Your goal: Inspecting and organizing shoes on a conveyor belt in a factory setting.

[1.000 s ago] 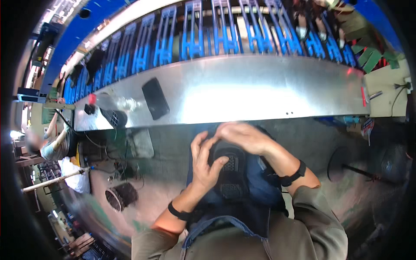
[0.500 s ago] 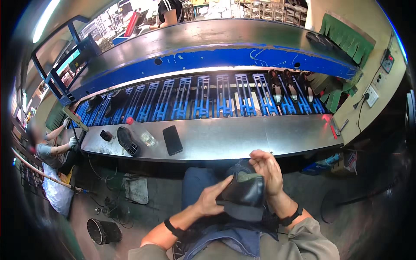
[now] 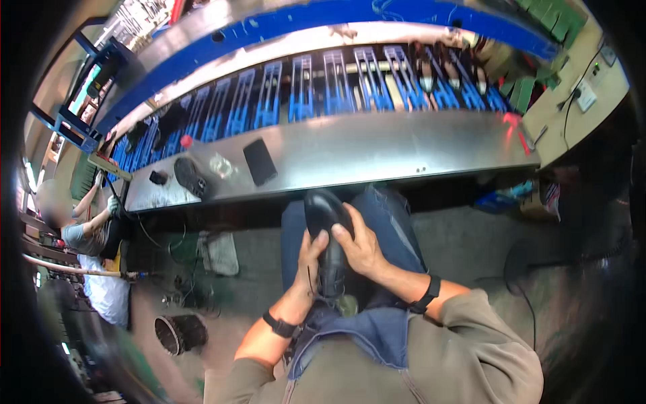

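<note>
A black lace-up shoe [image 3: 329,259] lies between my hands above my lap, its toe toward the bench and its heel toward my body. My left hand [image 3: 309,257] grips its left side, the thumb pressed on the upper. From the right, my right hand [image 3: 361,244] wraps the shoe's forepart, its thumb also on top. Something greenish [image 3: 347,306] shows at the shoe's heel opening. The sole is hidden beneath.
On the metal bench [image 3: 404,145] are a phone [image 3: 260,161], a shoe sole [image 3: 191,177], a clear bottle [image 3: 221,165] and a small black item [image 3: 158,177]. Behind runs a blue-slatted conveyor [image 3: 303,91] bearing several shoes. A bucket [image 3: 180,334] stands lower left; a person [image 3: 91,222] sits far left.
The shoe has turned from heel-forward to toe-forward. My right hand, open beside it before, has closed on it. The view has tilted down, so the bench sits higher.
</note>
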`<state>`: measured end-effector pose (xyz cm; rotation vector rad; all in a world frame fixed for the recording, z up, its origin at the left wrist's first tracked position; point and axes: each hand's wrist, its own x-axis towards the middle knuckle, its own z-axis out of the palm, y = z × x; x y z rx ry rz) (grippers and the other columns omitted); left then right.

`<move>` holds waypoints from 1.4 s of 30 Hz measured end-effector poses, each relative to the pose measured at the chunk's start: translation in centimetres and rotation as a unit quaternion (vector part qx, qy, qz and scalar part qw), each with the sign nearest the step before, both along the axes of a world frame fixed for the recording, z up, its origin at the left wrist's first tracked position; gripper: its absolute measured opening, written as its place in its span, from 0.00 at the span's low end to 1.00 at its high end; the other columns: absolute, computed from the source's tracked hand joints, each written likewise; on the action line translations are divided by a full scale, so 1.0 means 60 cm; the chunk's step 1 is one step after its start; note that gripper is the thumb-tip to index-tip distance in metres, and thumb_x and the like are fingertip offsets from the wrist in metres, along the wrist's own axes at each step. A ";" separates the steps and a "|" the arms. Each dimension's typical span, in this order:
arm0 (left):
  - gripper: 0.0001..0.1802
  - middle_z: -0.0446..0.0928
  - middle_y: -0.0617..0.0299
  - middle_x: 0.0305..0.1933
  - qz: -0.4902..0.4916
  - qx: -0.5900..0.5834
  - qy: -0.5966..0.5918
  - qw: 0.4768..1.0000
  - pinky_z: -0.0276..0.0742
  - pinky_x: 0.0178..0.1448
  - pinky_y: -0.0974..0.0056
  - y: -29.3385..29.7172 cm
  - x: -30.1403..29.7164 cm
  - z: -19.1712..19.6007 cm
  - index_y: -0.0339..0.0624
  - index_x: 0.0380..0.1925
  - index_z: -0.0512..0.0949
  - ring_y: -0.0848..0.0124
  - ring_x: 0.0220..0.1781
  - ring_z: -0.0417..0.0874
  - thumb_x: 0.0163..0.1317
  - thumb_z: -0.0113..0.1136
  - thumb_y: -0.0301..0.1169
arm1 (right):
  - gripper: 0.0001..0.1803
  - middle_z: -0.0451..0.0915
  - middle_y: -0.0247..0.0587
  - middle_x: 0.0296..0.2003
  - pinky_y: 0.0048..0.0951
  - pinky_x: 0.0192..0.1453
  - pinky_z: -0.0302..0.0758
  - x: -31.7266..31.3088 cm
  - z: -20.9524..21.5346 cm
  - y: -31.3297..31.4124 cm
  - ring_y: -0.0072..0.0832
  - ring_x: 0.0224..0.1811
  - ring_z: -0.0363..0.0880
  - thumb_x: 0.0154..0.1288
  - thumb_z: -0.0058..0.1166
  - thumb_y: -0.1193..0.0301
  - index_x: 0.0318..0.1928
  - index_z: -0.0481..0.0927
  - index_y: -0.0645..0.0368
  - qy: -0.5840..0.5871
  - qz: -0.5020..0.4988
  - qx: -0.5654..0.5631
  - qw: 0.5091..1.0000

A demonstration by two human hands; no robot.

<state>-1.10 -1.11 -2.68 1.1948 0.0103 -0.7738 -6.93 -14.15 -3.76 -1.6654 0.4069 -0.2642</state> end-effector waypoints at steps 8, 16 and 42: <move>0.35 0.80 0.50 0.53 -0.018 -0.105 0.342 0.934 0.80 0.58 0.49 -0.005 -0.037 -0.052 0.43 0.56 0.77 0.54 0.53 0.82 0.71 0.45 0.63 | 0.26 0.79 0.50 0.48 0.30 0.59 0.71 -0.142 0.033 -0.151 0.38 0.50 0.79 0.80 0.38 0.57 0.53 0.81 0.68 -0.138 -0.030 -0.077 0.987; 0.56 0.73 0.42 0.64 -0.396 0.056 -0.539 0.741 0.71 0.69 0.47 -0.097 0.006 -0.094 0.33 0.67 0.66 0.44 0.65 0.75 0.36 0.85 0.38 | 0.23 0.82 0.45 0.48 0.30 0.59 0.75 -0.186 -0.095 -0.257 0.27 0.50 0.79 0.81 0.40 0.59 0.48 0.81 0.65 0.035 -0.074 0.310 0.947; 0.38 0.82 0.48 0.51 0.065 0.284 -0.291 0.911 0.80 0.56 0.60 -0.267 0.858 -0.138 0.32 0.59 0.72 0.60 0.49 0.86 0.54 0.79 0.41 | 0.60 0.57 0.69 0.73 0.46 0.74 0.65 0.433 -0.224 -0.872 0.56 0.74 0.62 0.57 0.67 0.43 0.78 0.50 0.59 0.245 -0.254 -0.345 0.870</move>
